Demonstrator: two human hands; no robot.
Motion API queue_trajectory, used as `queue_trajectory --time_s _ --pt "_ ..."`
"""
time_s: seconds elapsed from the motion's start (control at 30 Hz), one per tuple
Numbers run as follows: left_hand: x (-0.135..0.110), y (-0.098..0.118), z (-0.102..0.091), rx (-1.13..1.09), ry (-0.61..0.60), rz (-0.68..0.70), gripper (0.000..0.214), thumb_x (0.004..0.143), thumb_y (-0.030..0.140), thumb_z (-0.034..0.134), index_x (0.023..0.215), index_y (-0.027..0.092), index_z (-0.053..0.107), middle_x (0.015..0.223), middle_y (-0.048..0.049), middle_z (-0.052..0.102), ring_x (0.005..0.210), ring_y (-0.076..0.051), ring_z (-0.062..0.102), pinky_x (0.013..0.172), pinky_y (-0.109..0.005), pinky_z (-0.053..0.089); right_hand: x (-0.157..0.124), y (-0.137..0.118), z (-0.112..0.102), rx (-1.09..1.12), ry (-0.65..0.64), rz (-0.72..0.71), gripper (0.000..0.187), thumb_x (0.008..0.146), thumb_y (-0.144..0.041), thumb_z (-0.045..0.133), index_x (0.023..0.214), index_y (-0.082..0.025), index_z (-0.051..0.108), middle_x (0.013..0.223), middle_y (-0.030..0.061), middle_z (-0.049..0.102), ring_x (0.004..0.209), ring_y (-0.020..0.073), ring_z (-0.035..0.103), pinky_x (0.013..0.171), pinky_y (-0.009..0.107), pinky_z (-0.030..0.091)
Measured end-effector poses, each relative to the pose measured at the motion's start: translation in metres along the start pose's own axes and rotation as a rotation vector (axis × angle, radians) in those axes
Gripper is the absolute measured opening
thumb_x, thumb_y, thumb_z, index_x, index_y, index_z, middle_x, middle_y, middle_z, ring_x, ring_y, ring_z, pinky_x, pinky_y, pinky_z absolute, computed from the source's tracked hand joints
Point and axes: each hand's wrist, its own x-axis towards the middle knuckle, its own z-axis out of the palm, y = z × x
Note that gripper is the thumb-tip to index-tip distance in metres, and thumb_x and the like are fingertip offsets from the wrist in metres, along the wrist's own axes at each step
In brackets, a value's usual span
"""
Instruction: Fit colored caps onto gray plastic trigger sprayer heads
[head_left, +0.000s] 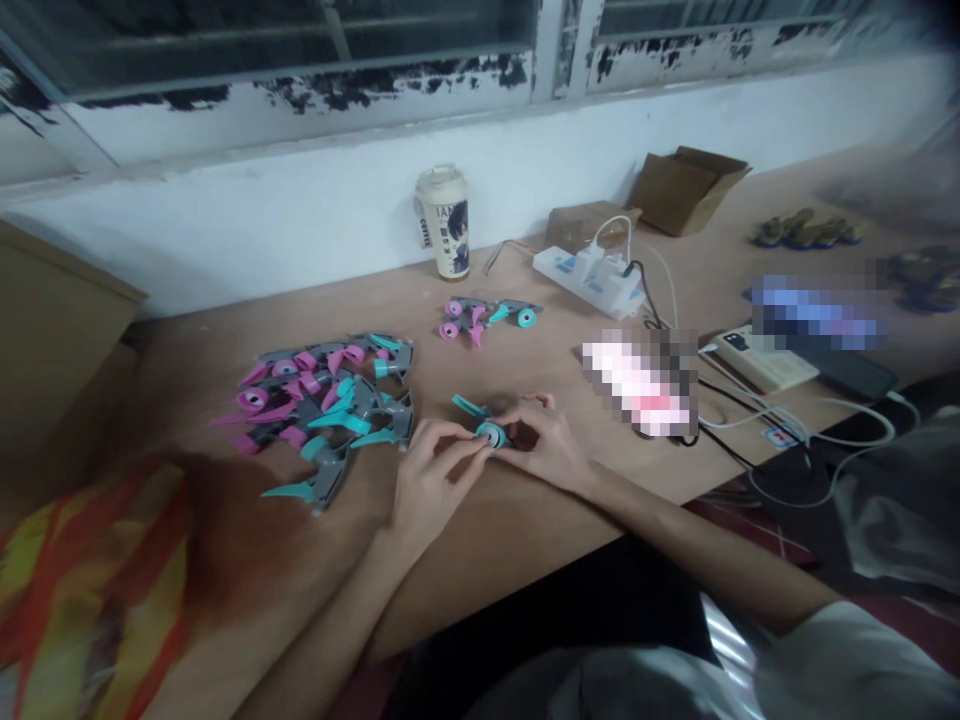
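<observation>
Both hands meet over the wooden table (525, 540), pinching one small plastic piece (489, 432) with a teal ring and a grey body. My left hand (431, 478) grips it from the left with fingers curled. My right hand (541, 445) closes on it from the right. A teal blade-shaped part (471, 405) sticks out just behind the fingers. A heap of grey, pink and teal plastic pieces (330, 405) lies to the left of my hands. A smaller group of the same pieces (484, 317) lies farther back.
A coffee cup (444, 220) stands by the wall. A white power strip (592, 272) with cables, cardboard boxes (686, 188) and a phone (847, 372) lie to the right. An orange-yellow cloth (82, 590) covers the near left corner.
</observation>
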Motion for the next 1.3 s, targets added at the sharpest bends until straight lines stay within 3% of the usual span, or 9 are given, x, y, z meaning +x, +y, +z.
queue_trajectory --time_s 0.2,0.33,0.7,0.83,1.1,1.2,1.3 --pt "0.004 0.003 0.002 -0.201 -0.066 -0.299 0.006 0.079 0.023 0.063 0.084 0.021 0.064 0.091 -0.0027 0.055 0.081 -0.014 0.058 0.066 -0.026 0.052 0.0 0.0 0.001 -0.011 0.009 -0.02 0.018 0.075 -0.035 0.066 0.087 -0.021 0.063 0.064 -0.0039 0.06 0.062 0.0132 0.059 0.091 0.038 0.035" --pt "0.003 -0.001 0.005 -0.284 -0.123 -0.401 0.006 0.079 0.023 0.062 0.084 0.02 0.06 0.086 -0.0011 0.057 0.079 -0.014 0.058 0.068 -0.026 0.049 0.0 -0.001 0.002 -0.05 0.0 -0.064 0.016 0.077 -0.034 0.064 0.087 -0.022 0.063 0.064 -0.0038 0.059 0.062 0.0135 0.058 0.09 0.038 0.035" --pt "0.004 0.01 -0.003 -0.124 -0.16 -0.396 0.013 0.073 0.011 0.06 0.081 0.021 0.062 0.088 0.0002 0.053 0.075 -0.011 0.058 0.064 -0.023 0.051 -0.003 -0.001 0.007 -0.124 0.05 -0.182 0.01 0.076 -0.028 0.063 0.083 -0.02 0.062 0.062 -0.0036 0.06 0.061 0.0128 0.058 0.09 0.037 0.035" --pt "0.002 0.011 -0.003 -0.032 -0.175 -0.414 0.01 0.073 0.015 0.062 0.08 0.021 0.062 0.089 0.0003 0.052 0.074 -0.012 0.059 0.066 -0.024 0.052 -0.005 -0.002 0.008 -0.155 0.047 -0.251 0.006 0.077 -0.023 0.062 0.081 -0.019 0.06 0.065 -0.0024 0.063 0.063 0.0125 0.059 0.09 0.036 0.034" --pt "0.0 0.017 0.001 0.097 -0.175 -0.493 0.004 0.077 0.024 0.062 0.076 0.02 0.063 0.087 0.0 0.055 0.071 -0.013 0.059 0.063 -0.025 0.05 -0.006 -0.004 0.007 -0.193 0.075 -0.254 0.005 0.078 -0.022 0.06 0.083 -0.02 0.059 0.065 -0.0021 0.063 0.063 0.0137 0.059 0.088 0.036 0.036" --pt "-0.003 0.02 0.004 0.086 -0.137 -0.509 0.007 0.078 0.026 0.061 0.077 0.02 0.062 0.087 -0.0004 0.056 0.067 -0.012 0.058 0.062 -0.026 0.049 -0.006 -0.003 0.007 -0.203 0.076 -0.282 0.006 0.078 -0.022 0.059 0.084 -0.019 0.059 0.069 -0.0007 0.064 0.064 0.0138 0.06 0.089 0.036 0.035" --pt "-0.005 0.019 0.006 0.039 -0.07 -0.423 0.005 0.081 0.023 0.059 0.083 0.02 0.063 0.09 -0.0015 0.058 0.08 -0.015 0.06 0.072 -0.029 0.05 -0.005 -0.004 0.007 -0.209 0.081 -0.302 0.005 0.079 -0.021 0.059 0.084 -0.019 0.058 0.07 -0.0004 0.064 0.064 0.0135 0.06 0.087 0.036 0.036"
